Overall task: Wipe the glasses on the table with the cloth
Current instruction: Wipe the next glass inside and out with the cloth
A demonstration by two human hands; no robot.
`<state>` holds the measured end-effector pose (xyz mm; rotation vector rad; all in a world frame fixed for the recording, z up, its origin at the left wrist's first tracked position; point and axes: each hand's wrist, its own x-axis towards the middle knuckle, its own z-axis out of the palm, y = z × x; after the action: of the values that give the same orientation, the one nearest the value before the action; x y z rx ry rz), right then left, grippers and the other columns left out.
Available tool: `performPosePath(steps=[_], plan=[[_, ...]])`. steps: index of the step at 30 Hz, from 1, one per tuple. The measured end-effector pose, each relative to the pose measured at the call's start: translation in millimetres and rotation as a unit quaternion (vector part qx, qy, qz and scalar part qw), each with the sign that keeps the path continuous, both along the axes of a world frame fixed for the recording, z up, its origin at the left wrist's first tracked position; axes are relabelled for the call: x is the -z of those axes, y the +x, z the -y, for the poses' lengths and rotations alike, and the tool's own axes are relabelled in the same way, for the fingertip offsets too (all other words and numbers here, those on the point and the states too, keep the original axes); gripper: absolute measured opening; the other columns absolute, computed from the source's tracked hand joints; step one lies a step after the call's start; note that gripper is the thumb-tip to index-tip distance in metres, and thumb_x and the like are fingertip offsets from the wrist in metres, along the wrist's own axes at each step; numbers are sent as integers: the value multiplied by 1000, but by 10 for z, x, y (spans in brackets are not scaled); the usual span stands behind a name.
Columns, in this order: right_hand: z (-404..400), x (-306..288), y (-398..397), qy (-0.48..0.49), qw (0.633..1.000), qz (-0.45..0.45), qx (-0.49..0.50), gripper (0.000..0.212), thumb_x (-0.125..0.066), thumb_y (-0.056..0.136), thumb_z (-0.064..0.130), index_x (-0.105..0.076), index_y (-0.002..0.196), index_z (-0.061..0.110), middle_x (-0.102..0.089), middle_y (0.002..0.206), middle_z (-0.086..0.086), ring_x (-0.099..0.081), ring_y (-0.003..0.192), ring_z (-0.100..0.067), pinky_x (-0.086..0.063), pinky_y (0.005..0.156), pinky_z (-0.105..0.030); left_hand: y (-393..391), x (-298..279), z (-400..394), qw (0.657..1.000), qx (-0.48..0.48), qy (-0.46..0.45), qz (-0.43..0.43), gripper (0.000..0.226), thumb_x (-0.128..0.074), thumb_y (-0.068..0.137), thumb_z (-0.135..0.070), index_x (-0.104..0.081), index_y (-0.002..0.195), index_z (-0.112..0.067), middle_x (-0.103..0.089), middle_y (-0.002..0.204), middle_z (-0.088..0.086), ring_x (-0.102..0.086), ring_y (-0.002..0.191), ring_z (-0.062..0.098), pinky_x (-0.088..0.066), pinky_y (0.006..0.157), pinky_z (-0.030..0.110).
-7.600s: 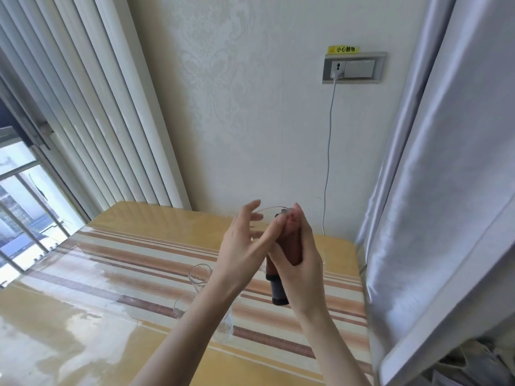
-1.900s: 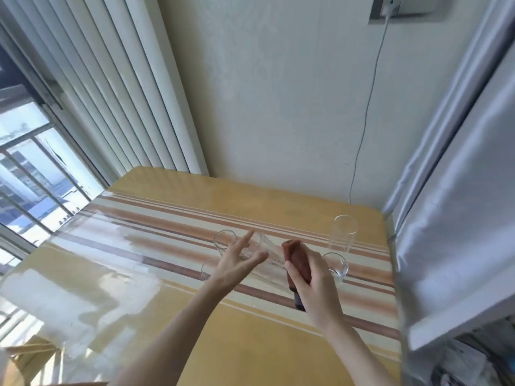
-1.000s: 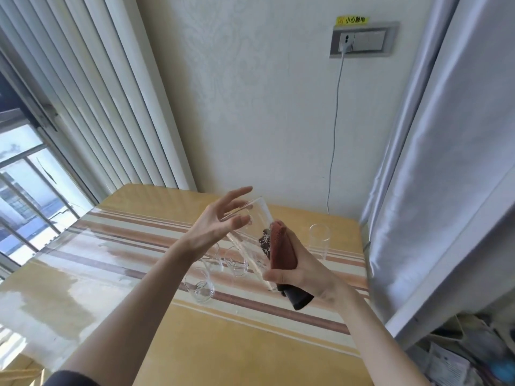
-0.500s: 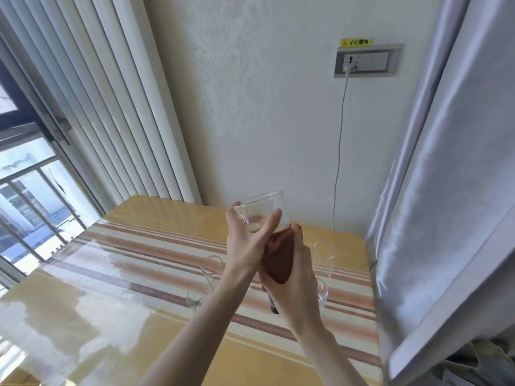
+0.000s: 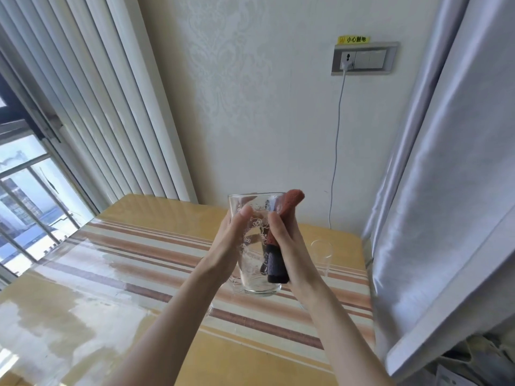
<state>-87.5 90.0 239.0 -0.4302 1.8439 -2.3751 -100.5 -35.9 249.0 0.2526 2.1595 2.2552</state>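
Left hand (image 5: 234,240) fingers curl round the far side of the tall glass (image 5: 255,243), thumb pressed on its near wall. It's held upright, up off the bench (image 5: 111,274). Right hand (image 5: 284,246) fingers are closed on the cloth (image 5: 277,263), a red and dark roll pressed against the glass's right side, its red tip poking above the rim. Whether any cloth reaches inside the glass, hard to call through the reflections. Behind the right hand, a second glass (image 5: 322,253) stands on the striped bench near the grey curtain (image 5: 446,190).
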Motion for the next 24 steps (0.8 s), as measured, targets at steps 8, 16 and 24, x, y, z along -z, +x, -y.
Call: performPosePath(steps=[8, 16, 24], plan=[[22, 245, 98, 27, 999, 28, -12, 56, -65, 80, 39, -43, 131, 29, -62, 112, 9, -64, 93, 5, -49, 74, -9, -75, 84, -15, 997, -50, 38, 44, 84, -69, 55, -73, -56, 122, -23, -69, 107, 7, -66, 103, 24, -51, 90, 38], [34, 389, 173, 52, 997, 45, 40, 78, -81, 72, 28, -38, 138, 26, -59, 113, 8, -62, 102, -5, -52, 79, -19, -39, 4, -104, 993, -88, -35, 72, 73, -59, 66, -68, -45, 129, -34, -59, 127, -3, -55, 119, 15, -33, 110, 43], [9, 450, 223, 161, 978, 9, 135, 96, -81, 67, 27, -23, 140, 50, -70, 93, 12, -71, 71, -18, -60, 67, -44, 126, -36, -374, 929, -248, -272, 32, 106, -65, 64, -72, -7, 145, -38, -52, 139, -2, -54, 122, 21, -44, 95, 40]])
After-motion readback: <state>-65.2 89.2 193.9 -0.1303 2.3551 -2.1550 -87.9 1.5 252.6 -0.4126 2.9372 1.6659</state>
